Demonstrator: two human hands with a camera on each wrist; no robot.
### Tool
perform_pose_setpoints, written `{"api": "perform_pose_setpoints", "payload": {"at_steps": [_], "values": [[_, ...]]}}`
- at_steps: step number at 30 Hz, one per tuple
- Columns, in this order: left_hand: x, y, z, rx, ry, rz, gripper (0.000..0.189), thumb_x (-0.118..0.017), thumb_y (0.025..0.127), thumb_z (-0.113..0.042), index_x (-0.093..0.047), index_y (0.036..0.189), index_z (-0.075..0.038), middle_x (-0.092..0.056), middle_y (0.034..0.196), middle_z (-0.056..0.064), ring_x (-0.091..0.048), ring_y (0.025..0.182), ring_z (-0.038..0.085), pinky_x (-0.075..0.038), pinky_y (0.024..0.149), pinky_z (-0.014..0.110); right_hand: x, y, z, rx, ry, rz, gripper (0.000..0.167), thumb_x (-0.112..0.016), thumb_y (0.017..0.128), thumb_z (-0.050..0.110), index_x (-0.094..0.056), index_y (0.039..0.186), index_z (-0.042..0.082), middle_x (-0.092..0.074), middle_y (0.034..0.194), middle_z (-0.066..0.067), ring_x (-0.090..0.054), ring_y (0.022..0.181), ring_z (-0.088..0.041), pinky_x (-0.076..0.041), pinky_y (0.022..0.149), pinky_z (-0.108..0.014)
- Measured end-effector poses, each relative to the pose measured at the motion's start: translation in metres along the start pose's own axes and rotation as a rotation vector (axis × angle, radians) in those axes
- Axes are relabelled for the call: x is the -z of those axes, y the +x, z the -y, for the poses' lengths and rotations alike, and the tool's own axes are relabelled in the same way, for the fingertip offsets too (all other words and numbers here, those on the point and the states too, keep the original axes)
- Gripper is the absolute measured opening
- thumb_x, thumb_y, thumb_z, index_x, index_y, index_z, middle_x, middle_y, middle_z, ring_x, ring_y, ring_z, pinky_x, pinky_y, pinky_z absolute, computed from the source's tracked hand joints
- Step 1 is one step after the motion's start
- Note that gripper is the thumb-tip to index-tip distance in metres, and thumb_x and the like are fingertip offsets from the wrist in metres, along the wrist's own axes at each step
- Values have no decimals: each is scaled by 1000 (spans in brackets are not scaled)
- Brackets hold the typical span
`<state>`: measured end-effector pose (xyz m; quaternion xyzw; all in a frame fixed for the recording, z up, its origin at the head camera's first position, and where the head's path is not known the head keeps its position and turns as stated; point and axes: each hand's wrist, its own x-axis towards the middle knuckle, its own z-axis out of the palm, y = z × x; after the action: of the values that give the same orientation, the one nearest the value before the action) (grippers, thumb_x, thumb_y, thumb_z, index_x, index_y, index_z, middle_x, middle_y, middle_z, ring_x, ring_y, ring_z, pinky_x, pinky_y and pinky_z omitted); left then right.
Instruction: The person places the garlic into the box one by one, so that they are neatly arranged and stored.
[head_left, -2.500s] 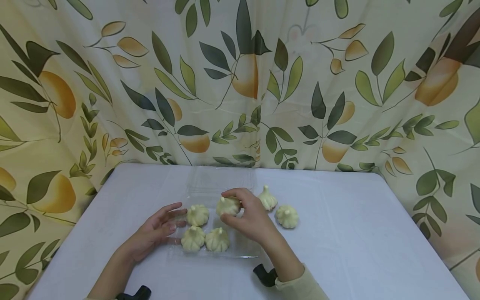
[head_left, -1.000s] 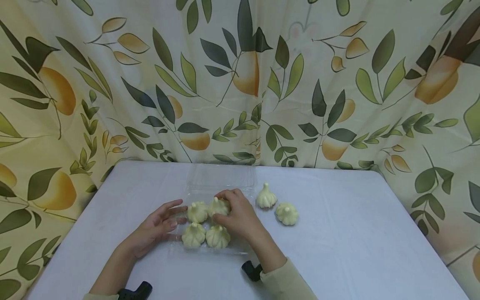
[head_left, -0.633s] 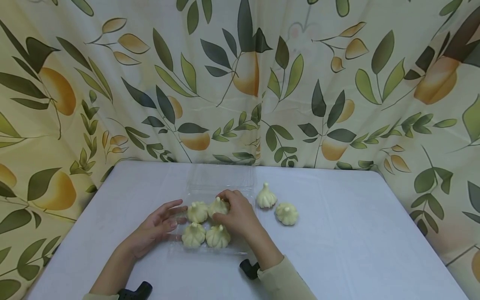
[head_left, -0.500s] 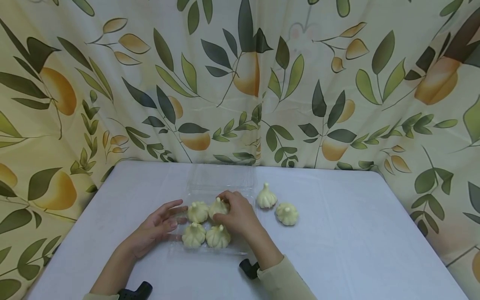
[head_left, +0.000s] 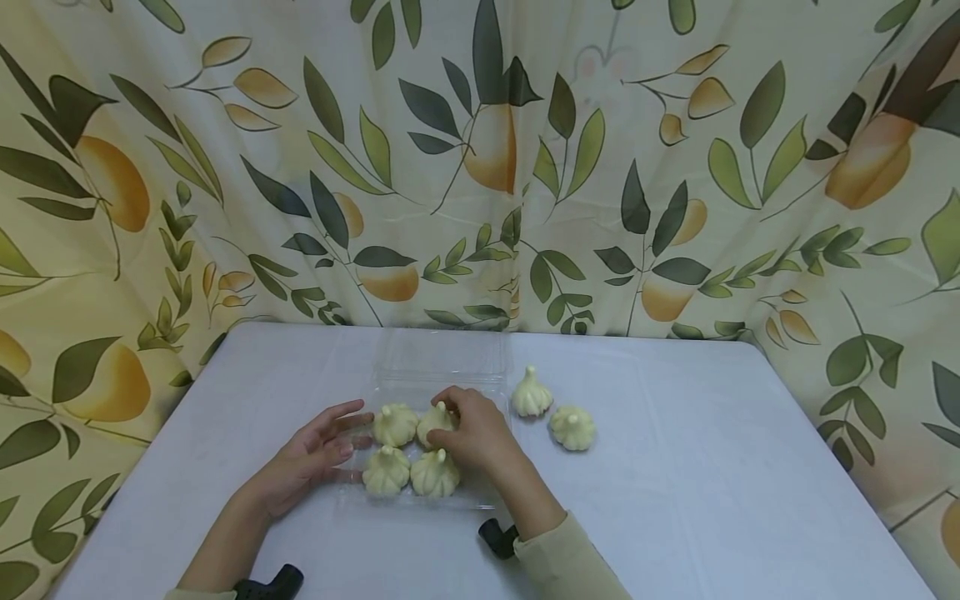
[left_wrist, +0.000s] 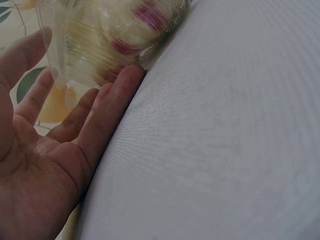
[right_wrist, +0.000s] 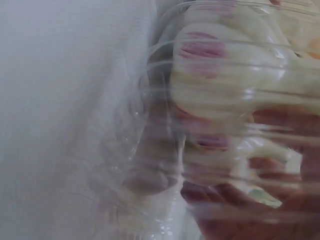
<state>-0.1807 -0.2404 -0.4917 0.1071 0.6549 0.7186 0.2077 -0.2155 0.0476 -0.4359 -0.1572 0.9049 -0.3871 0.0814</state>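
Observation:
A clear plastic box stands on the table with its lid folded back. My right hand holds a garlic bulb between thumb and fingers in the back row of the box. To its left sits another garlic bulb; two more, a left one and a right one, fill the front row. My left hand has its fingers spread at the box's left side. Through the ribbed plastic, the right wrist view shows purple-streaked bulbs and the right fingers behind the wall.
Right of the box, two loose garlic bulbs lie on the white tablecloth, one upright and one nearer. The transparent lid lies toward the table's back edge. A patterned curtain hangs behind.
My right hand has brought its garlic bulb leftward and down, beside the back-left bulb. Over the last half second it has shifted only slightly. The left hand stays in place.

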Motion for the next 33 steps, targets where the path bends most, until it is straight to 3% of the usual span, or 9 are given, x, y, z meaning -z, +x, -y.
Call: {"api": "perform_pose_setpoints", "payload": {"at_steps": [9,16,28,33], "values": [[0,0,0,-13,4,11,61,-48,103,-6,-23,158,-16,-26,161,16,-44,136,33,-53,94,54,6,-3,-1,-9,67,2,48,-75,84,27,-63,128,14,-63,123,-7,-58,115,-27,-50,94,-47],[0,0,1,-13,-1,6,59,-47,104,-7,-24,158,-16,-25,161,17,-45,135,31,-53,94,54,22,-15,7,31,104,-4,52,-72,87,30,-57,136,18,-58,138,-10,-54,126,-32,-48,99,-51],[-2,0,-1,-1,3,-6,61,-49,103,-8,-22,158,-15,-25,161,17,-47,134,28,-53,94,54,57,-39,4,135,114,-150,50,-75,87,24,-59,134,18,-60,135,1,-56,125,-25,-49,102,-45],[-2,0,-1,0,4,-5,61,-49,103,-9,-23,158,-15,-26,161,17,-47,133,28,-53,94,55,72,-45,-3,127,85,-178,50,-75,87,25,-58,134,16,-60,135,0,-56,126,-25,-50,101,-45]]}}
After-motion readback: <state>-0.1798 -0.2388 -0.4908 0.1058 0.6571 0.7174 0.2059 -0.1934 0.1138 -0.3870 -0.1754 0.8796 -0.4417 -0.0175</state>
